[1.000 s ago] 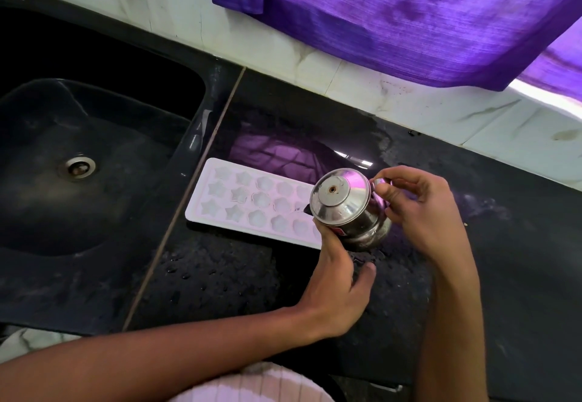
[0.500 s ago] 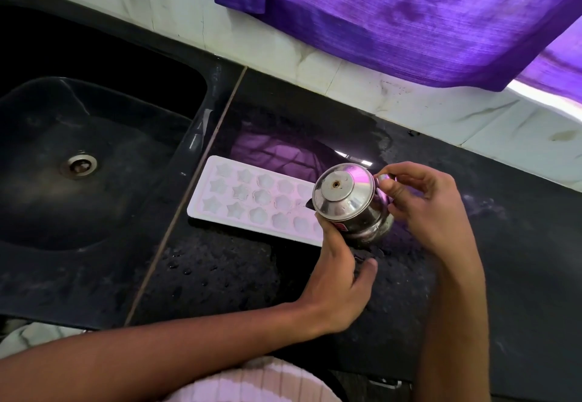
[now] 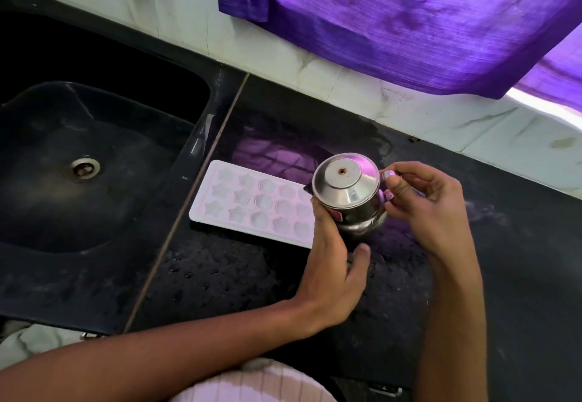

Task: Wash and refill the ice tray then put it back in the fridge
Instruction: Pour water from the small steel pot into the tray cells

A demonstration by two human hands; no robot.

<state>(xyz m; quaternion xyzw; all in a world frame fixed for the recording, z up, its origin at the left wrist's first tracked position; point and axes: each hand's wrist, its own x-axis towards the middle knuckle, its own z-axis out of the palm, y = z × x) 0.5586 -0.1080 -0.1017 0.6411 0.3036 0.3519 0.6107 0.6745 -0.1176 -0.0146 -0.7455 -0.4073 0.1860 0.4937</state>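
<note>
Two hands are busy with one small steel pot (image 3: 348, 194) on the black table (image 3: 504, 275). The left hand (image 3: 333, 272) grips the pot around its belly from the near side, and I think this is to keep it steady. The right hand (image 3: 425, 209) pinches a little shiny knob or cap at the pot's right side with thumb and fingers; whether it turns it or only holds it, I cannot tell. The pot has a closed lid with a small hole in the middle, so it seems the person wants to open or prepare it before pouring.

The ice tray (image 3: 255, 203) lies flat on the table just left of the pot, its right end hidden behind the pot and the left hand. Its star and round cups face up, ready to receive water. If the cups already hold water is not clear. It lies near the sink (image 3: 94, 181), probably because the washing happens there, and drops of water sit on the table in front of it. A purple cloth (image 3: 393, 24) hangs on the wall behind.
</note>
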